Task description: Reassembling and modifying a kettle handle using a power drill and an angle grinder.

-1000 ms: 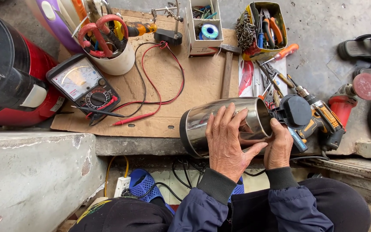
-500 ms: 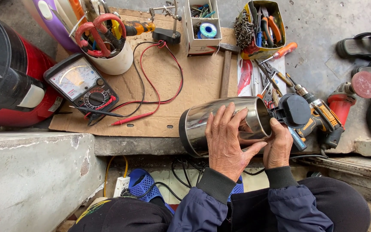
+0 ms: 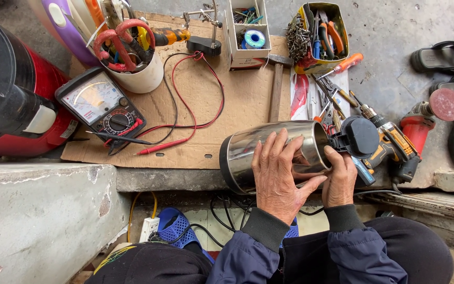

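From above, the steel kettle [image 3: 269,152] lies on its side at the near edge of the cardboard sheet [image 3: 237,100], its black lid [image 3: 361,137] hanging open to the right. The left hand [image 3: 277,176] wraps over the kettle's body, fingers spread and gripping. The right hand [image 3: 340,179] clasps the kettle's rim by the lid hinge. Left of the kettle on the cardboard sits an analogue multimeter [image 3: 101,105]; beyond the kettle lies a hammer [image 3: 277,84]; right of it, a cordless drill [image 3: 392,144].
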